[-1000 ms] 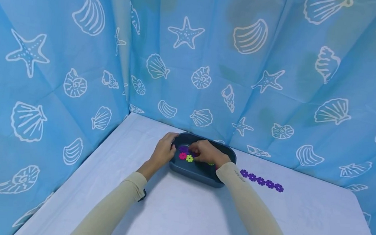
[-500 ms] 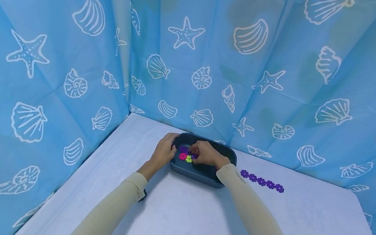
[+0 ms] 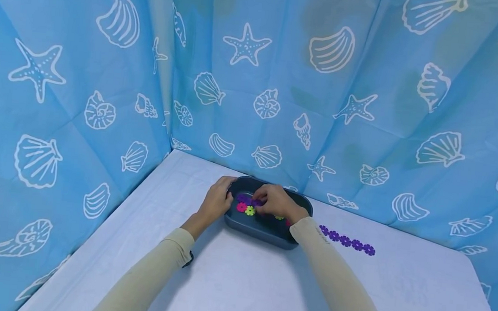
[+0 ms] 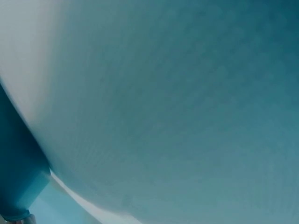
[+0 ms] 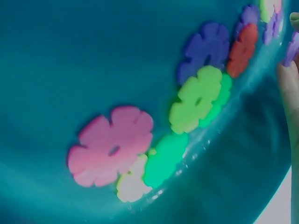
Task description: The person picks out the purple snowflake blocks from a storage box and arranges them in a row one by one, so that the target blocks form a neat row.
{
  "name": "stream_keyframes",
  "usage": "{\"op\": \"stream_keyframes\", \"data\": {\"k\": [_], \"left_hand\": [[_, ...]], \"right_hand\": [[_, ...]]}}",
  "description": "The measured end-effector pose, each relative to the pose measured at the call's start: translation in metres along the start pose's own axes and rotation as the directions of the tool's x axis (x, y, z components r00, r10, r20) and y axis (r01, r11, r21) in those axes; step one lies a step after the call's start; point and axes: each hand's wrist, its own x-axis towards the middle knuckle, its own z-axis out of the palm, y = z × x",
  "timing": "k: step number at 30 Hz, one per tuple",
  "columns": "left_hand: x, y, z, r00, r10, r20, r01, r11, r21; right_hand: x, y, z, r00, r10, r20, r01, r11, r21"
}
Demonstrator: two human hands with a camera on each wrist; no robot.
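A dark oblong plastic tub (image 3: 260,234) stands on the table, with small flower-shaped discs in it. My left hand (image 3: 217,198) grips the tub's left end at the rim. Inside the tub, my right hand (image 3: 278,202) pinches a purple flower disc (image 5: 292,49) between thumb and fingers. Beside those fingertips lie a pink disc (image 3: 242,207) and a yellow-green disc (image 3: 250,210). The right wrist view shows a larger-looking pink disc (image 5: 112,147), a green disc (image 5: 166,161), a blue-purple disc (image 5: 205,51) and a red disc (image 5: 243,50) along the tub's inner side. Pale plastic fills most of the left wrist view.
Right of the tub, several purple flower discs (image 3: 345,241) form a joined row on the white tabletop (image 3: 237,288). A blue curtain (image 3: 282,79) printed with shells and starfish stands close behind the table and along its left side.
My right hand has shifted slightly within the tub, and the purple disc at its fingertips shows more clearly. My left hand keeps its grip on the rim.
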Motion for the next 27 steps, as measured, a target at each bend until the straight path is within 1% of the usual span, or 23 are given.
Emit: {"op": "stream_keyframes", "data": {"k": [8, 10, 14, 19, 22, 27], "left_hand": [[0.001, 0.002, 0.000, 1.000, -0.007, 0.005, 0.007, 1.000, -0.005], [0.000, 0.002, 0.000, 1.000, -0.004, 0.002, 0.004, 1.000, -0.003], [0.000, 0.002, 0.000, 1.000, 0.008, 0.002, -0.008, 1.000, -0.003], [0.000, 0.004, -0.001, 1.000, 0.011, -0.004, -0.011, 1.000, -0.006], [-0.001, 0.004, -0.002, 1.000, 0.015, -0.005, -0.015, 1.000, -0.003], [-0.002, 0.004, -0.002, 1.000, 0.000, 0.011, 0.000, 1.000, 0.005]], "right_hand": [[-0.007, -0.006, -0.012, 0.999, 0.016, -0.052, -0.017, 1.000, -0.011], [-0.009, -0.007, -0.017, 0.997, 0.007, -0.071, -0.008, 1.000, -0.011], [-0.016, -0.006, -0.028, 0.993, -0.033, -0.117, 0.035, 0.999, 0.017], [-0.031, -0.004, -0.045, 0.979, -0.079, -0.189, 0.088, 0.995, 0.038], [-0.042, -0.001, -0.055, 0.966, -0.102, -0.236, 0.112, 0.993, 0.030], [-0.063, 0.008, -0.070, 0.946, -0.112, -0.305, 0.106, 0.994, -0.035]]}}
